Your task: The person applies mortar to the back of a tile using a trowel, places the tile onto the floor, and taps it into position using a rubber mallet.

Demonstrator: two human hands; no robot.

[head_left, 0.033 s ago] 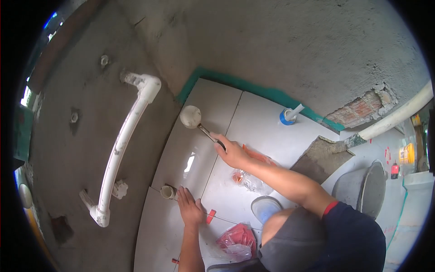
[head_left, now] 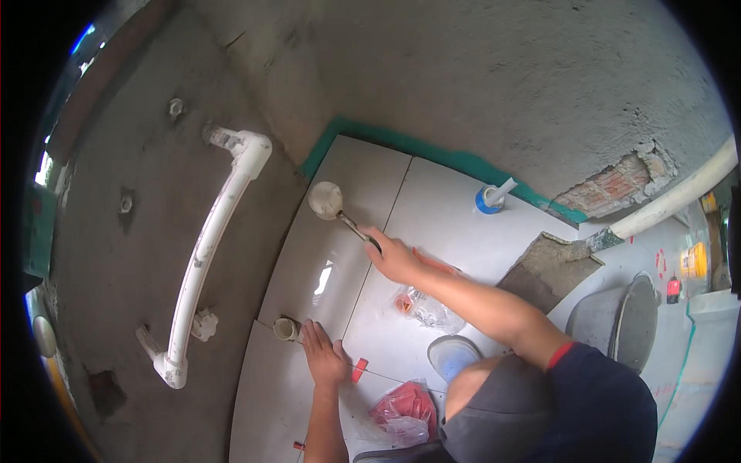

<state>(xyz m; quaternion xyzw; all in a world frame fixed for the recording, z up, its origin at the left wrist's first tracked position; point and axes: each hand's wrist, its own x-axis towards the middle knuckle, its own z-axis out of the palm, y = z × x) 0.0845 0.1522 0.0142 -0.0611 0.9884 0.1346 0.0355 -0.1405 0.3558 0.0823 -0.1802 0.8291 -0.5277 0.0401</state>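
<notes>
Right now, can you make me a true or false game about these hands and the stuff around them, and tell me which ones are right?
1. The right hand holds a mallet. True.
2. Both hands hold tools. False: the left hand lies flat on the tiles.
3. The bucket is bright red. False: it is grey.
4. A pipe stub with blue around it is near the green strip. True.
5. The long white pipe lies on the tiles. False: it is on the grey wall.
</notes>
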